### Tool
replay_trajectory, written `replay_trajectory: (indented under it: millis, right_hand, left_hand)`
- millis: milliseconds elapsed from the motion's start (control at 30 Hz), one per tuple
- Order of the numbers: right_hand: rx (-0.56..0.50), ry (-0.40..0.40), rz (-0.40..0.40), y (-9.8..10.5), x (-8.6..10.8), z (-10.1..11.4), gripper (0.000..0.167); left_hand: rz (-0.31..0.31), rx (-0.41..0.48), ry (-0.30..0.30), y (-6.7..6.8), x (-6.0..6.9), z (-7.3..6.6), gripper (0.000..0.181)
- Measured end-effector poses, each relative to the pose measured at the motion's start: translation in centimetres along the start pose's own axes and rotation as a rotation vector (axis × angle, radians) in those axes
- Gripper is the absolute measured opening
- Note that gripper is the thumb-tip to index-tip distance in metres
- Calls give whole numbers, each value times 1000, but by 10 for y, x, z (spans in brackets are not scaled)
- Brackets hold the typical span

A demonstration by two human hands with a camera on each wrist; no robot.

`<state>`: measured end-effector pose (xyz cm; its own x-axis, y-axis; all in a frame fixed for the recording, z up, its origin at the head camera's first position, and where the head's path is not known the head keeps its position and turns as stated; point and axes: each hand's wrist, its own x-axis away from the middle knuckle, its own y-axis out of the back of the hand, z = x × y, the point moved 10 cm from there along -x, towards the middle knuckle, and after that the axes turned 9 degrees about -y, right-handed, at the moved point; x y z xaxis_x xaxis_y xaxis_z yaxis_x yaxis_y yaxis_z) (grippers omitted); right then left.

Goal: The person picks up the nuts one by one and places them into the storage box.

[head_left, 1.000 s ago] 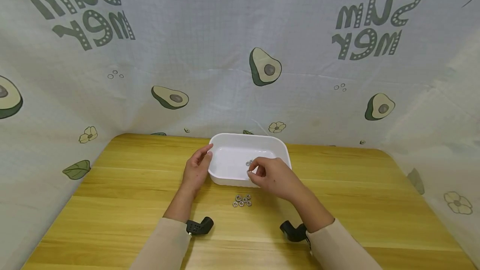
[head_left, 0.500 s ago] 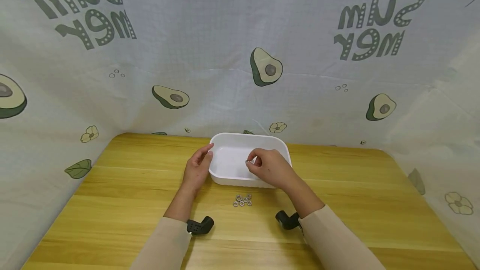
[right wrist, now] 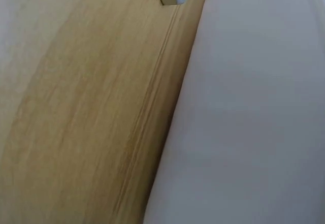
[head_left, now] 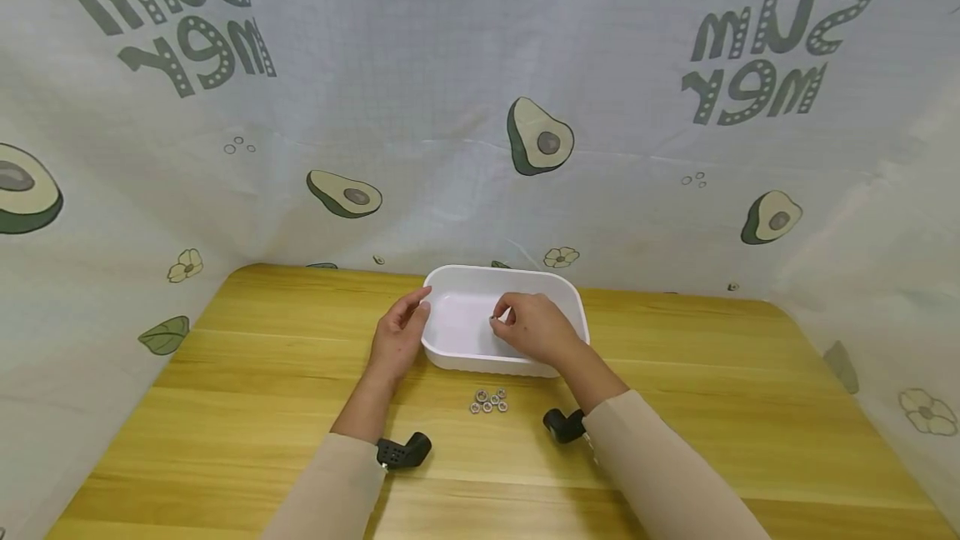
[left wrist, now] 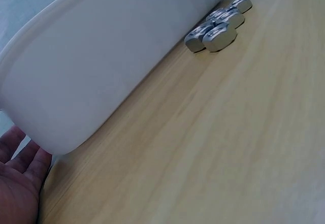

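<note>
A white plastic tub stands on the table in the head view. My left hand rests against its left end, fingers extended along the rim; in the left wrist view, the fingers touch the tub's outer corner. My right hand is over the inside of the tub, thumb and forefinger pinching a small metal nut, mostly hidden by the fingertips. In front of the tub lies a small group of silver hex nuts. The nuts inside the tub are now hidden behind my right hand.
The wooden table extends to both sides of the tub. A printed cloth hangs behind its far edge. A black wrist camera sits on my left wrist, another black camera on my right.
My right hand has moved slightly farther into the tub and left, covering the nuts inside. The left hand keeps its place at the tub, and the nuts on the table lie as before.
</note>
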<state>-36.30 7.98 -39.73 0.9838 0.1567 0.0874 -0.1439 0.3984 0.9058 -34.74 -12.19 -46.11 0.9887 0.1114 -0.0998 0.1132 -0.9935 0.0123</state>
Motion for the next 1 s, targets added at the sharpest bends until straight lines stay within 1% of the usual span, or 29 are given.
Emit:
replay_trajectory:
  millis: [267,500,733,1000]
  right_hand:
    - [27,-26,-7,-3,-7,-6,12]
    - [25,-36,-10,-3,-8,-9,12]
    - [16,-68,13,-5,-7,-11,17]
    - [10,-87,10,-2,-3,-12,18]
  left_hand:
    - [3,5,22,-2,1,-1,37]
    - [-14,-3,14,-1,2,-1,37]
    - [2,-4,18,-1,2,2,37]
    - [6,-11,4,-1,3,0,37]
